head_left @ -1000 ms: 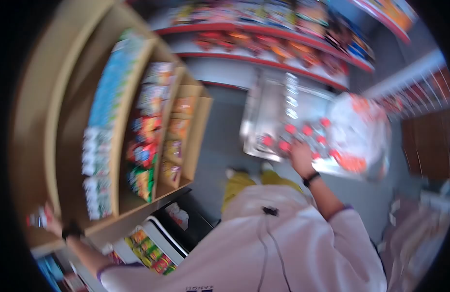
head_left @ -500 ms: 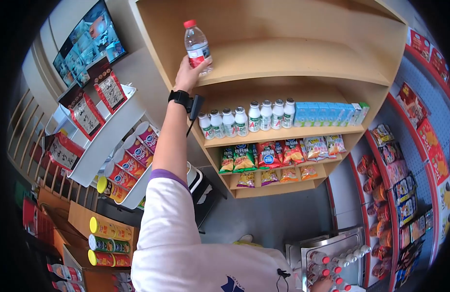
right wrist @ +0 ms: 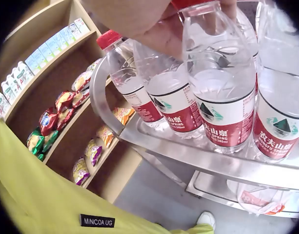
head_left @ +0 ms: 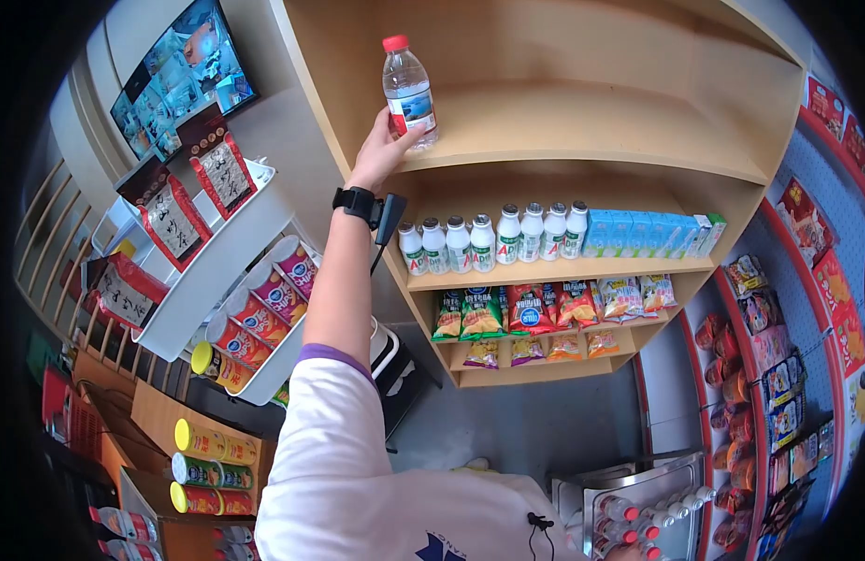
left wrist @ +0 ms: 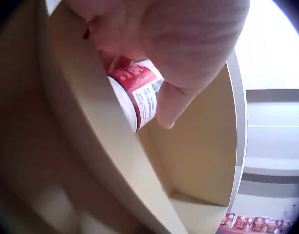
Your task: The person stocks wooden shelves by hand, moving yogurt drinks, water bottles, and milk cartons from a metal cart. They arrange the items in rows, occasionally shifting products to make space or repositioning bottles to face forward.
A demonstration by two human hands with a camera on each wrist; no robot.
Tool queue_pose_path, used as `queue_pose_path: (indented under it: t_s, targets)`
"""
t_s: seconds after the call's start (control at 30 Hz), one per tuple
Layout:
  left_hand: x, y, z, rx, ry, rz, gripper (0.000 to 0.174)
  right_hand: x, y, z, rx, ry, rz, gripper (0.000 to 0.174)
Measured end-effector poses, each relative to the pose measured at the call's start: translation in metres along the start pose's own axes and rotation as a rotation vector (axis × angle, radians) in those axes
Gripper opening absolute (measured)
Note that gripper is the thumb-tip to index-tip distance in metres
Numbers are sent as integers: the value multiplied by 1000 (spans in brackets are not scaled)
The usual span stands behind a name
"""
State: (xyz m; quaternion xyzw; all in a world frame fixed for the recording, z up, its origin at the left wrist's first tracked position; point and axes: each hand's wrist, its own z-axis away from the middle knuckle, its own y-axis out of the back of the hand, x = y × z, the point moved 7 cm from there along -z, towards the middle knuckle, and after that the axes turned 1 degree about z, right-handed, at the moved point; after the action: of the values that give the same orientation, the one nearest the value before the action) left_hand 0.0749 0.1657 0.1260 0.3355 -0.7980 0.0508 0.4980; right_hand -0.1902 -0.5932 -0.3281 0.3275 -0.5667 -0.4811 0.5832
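My left hand [head_left: 388, 148] holds a clear water bottle [head_left: 407, 79] with a red cap upright at the left end of the wooden unit's top shelf [head_left: 563, 122]. In the left wrist view, the thumb lies along its red and white label [left wrist: 142, 87]; the upper bottle is hidden by the palm. Low in the head view, my right hand [head_left: 625, 553] is among similar bottles on a steel cart [head_left: 591, 496]. The right wrist view shows its fingers round the red-capped top of one water bottle [right wrist: 220, 73], other bottles standing close on both sides.
Below the top shelf stand white bottles [head_left: 507, 234], blue cartons [head_left: 638, 232] and snack bags [head_left: 531, 307]. A white rack [head_left: 208, 266] with canisters is to the left, a wall screen [head_left: 180, 79] above it. Red-edged shelves [head_left: 774, 346] line the right side.
The head view has swung from the cart up to the wooden unit. My left hand keeps its bottle at the top shelf's left end, while my right hand stays among the cart's bottles.
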Motion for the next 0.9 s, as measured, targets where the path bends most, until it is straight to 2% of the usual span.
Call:
queue_pose_path:
  t_s: [0.03, 0.1, 0.17, 0.23, 0.3, 0.37, 0.4, 0.47, 0.53, 0.57, 0.63, 0.67, 0.77, 0.83, 0.9]
  targets:
    - [3, -4, 1, -5, 5, 0, 75, 0, 10, 2, -29, -48, -20, 19]
    - [14, 1, 4, 196, -12, -496, 79, 3, -13, 1, -101, -35, -36, 21]
    - [16, 1, 5, 223, -8, -497, 80, -1, 33, 3, 56, -98, -157, 24]
    - [11, 4, 3, 248, -5, -498, 81, -5, 47, 4, 20, -96, -138, 25]
    - [-6, 6, -6, 126, -60, -102, 84, -7, 51, 9, -20, -94, -121, 26]
    - [-3, 4, -3, 77, -59, 16, 86, -5, 69, 13, 211, -107, -259, 29]
    - [-5, 4, -3, 52, -66, 48, 86, -5, 71, 12, 210, -106, -261, 29]
    - [-1, 3, -3, 26, -77, 78, 86, -1, 62, 9, 26, -203, -279, 33]
    - [3, -1, 0, 60, -49, -160, 87, -2, 75, 10, 72, -206, -292, 33]
    - [9, -6, 1, 60, -51, -160, 87, -3, 81, 11, 117, -207, -303, 34]
    - [18, -1, 7, 243, 36, -592, 87, 0, 72, 10, 125, -221, -293, 34]
    - [15, 1, 5, 246, 38, -593, 87, 1, 66, 10, 132, -237, -283, 33]
    - [4, 4, 0, 192, 10, -449, 91, 3, 40, 6, 80, -163, -270, 33]
    - [1, 1, 0, 21, -18, -32, 98, 3, 45, 9, 110, -167, -264, 32]
    - [0, 4, 1, 0, 1, -8, 101, 1, 57, 11, 138, -167, -257, 32]
